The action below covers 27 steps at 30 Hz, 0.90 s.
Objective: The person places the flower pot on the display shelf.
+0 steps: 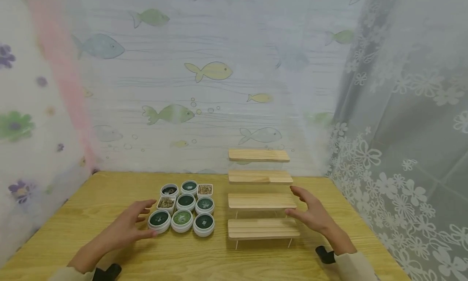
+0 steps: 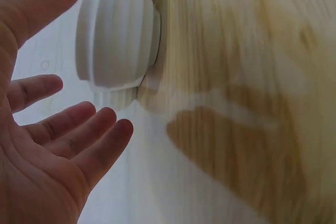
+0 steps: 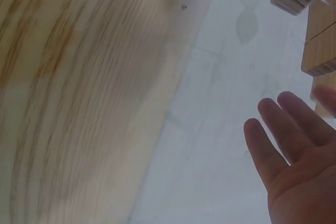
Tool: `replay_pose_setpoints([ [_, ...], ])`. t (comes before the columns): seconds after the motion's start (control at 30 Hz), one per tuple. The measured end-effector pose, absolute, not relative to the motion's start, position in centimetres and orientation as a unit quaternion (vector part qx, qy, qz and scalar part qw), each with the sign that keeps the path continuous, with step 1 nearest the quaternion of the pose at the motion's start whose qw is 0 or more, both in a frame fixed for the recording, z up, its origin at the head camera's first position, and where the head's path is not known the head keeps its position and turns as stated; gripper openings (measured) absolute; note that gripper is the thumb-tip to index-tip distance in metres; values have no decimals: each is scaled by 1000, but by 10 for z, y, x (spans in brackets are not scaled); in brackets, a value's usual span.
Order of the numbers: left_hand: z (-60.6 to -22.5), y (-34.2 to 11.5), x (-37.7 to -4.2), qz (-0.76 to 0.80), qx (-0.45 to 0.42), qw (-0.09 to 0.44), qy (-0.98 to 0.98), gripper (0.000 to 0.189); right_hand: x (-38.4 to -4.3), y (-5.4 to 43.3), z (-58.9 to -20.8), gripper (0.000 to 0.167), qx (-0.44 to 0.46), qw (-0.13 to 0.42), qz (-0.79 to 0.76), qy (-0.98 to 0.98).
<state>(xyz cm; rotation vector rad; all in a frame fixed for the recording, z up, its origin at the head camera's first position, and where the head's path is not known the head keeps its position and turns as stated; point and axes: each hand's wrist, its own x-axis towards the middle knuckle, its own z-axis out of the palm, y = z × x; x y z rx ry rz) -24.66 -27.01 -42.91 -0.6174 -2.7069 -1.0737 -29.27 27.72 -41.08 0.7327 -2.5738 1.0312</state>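
Note:
Several small white pots stand grouped on the table, left of centre in the head view. Most are round with dark green tops, such as the front-left pot; one front pot is lighter green. Two square pots, one of them the left square pot, hold a tan, grainy fill. My left hand, fingers spread, is beside the front-left pot; in the left wrist view a ribbed white pot lies past the fingers. My right hand is spread at the right side of a tiered wooden shelf stand; contact cannot be told.
The wooden table reaches back to a pale curtain printed with fish. A flowered sheer curtain hangs along the right, and another patterned curtain along the left. Thin legs hold up the shelf boards.

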Motion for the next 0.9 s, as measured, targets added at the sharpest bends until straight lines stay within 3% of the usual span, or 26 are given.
replay_pose_setpoints([
  [0.4,-435,-263,-255,-412,-192,36,-890,78,-293,273,-414,65,223,90,394,-887],
  [0.9,-434,-260,-253,-426,-157,16,-891,66,-294,271,-412,68,195,64,412,-888],
])
